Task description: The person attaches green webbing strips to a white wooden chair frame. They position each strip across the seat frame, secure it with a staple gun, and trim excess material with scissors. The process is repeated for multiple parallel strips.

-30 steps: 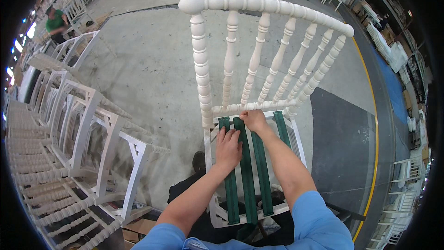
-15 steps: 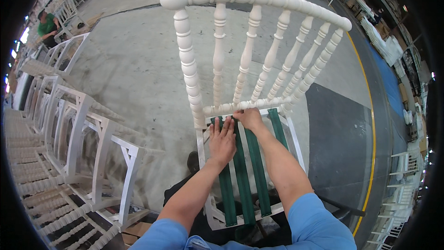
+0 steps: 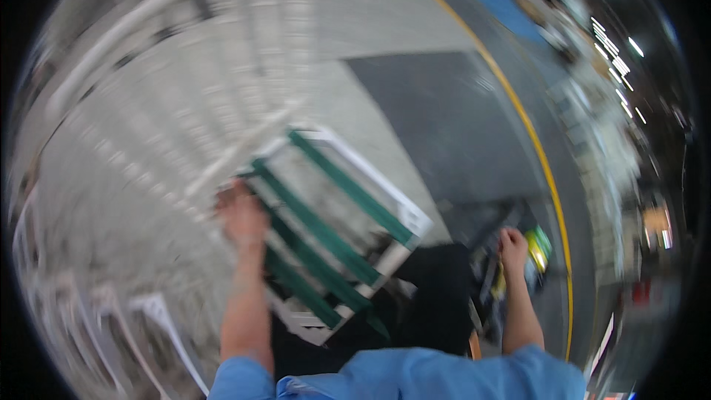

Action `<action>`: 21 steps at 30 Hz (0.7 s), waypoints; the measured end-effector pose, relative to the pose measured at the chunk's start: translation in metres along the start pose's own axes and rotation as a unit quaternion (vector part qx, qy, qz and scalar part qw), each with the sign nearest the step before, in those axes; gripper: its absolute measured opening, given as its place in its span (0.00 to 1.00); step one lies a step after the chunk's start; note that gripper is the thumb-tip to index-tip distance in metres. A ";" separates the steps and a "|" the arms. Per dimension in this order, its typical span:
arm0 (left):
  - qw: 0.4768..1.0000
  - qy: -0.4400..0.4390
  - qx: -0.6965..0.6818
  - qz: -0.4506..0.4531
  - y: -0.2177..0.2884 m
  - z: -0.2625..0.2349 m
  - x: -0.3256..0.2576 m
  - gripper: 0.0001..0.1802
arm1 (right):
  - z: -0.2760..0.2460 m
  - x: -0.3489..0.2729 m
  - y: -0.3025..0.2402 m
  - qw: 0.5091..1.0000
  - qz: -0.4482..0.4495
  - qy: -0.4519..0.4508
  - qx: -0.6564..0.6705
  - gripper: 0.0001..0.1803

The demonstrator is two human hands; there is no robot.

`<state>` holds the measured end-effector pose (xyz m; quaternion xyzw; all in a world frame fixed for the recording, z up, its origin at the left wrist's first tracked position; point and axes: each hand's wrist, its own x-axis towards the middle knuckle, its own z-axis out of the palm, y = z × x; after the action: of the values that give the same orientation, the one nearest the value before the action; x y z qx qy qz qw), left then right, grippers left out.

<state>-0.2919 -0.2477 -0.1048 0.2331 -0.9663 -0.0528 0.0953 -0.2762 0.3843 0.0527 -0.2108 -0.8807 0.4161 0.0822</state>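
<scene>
Chair: the white chair (image 3: 222, 104) leans in front of you, smeared by motion blur, its top rail arcing across the upper left and the turned spindles running down toward the seat.
Seat: the seat frame (image 3: 415, 216) sits at centre, tilted, with green webbing straps (image 3: 348, 192) stretched across it in parallel bands.
Left hand: your left hand (image 3: 241, 215) is on the seat's rear edge, right where the straps meet the frame below the spindles; fingers look curled against it, but the blur hides whether they are clamped or just resting, so I cannot tell.
Right hand: your right hand (image 3: 512, 246) is well apart from the chair, out at the right, down among dark, blurred objects by a yellow-green item (image 3: 539, 246); it looks closed, on what I cannot tell.
Sleeves: light blue sleeves (image 3: 415, 374) fill the lower edge.
Floor: grey concrete (image 3: 385, 22) with a darker patch (image 3: 452, 126) and a curved yellow line (image 3: 533, 155) sweeping down the right.
Left edge: more white chair frames (image 3: 159, 318) show at lower left, blurred.
</scene>
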 end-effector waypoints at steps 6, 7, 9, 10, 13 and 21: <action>0.999 -0.034 0.019 -0.023 0.005 0.003 -0.002 0.34 | -0.074 -0.007 0.073 0.948 0.036 0.028 -0.315 0.19; 0.999 -0.028 0.022 -0.027 0.001 0.004 -0.001 0.34 | -0.077 -0.009 0.083 0.934 0.074 0.010 -0.349 0.20; 1.000 0.005 0.029 -0.006 -0.006 -0.001 0.003 0.35 | -0.059 -0.003 0.091 0.916 0.157 -0.062 -0.363 0.24; 1.000 0.005 -0.023 -0.018 -0.007 0.005 -0.002 0.36 | -0.061 -0.001 0.096 0.903 0.130 -0.114 -0.394 0.25; 0.997 -0.016 -0.062 -0.034 0.008 -0.007 0.006 0.32 | -0.076 -0.018 0.109 0.977 0.186 -0.062 -0.083 0.24; 0.995 -0.006 -0.079 -0.068 -0.015 -0.018 -0.011 0.33 | -0.033 -0.030 0.056 0.997 0.067 -0.031 -0.018 0.34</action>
<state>-0.2722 -0.2568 -0.0913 0.2898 -0.9416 -0.1367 0.1035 -0.2217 0.4254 0.0316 -0.2572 -0.8741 0.4114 0.0228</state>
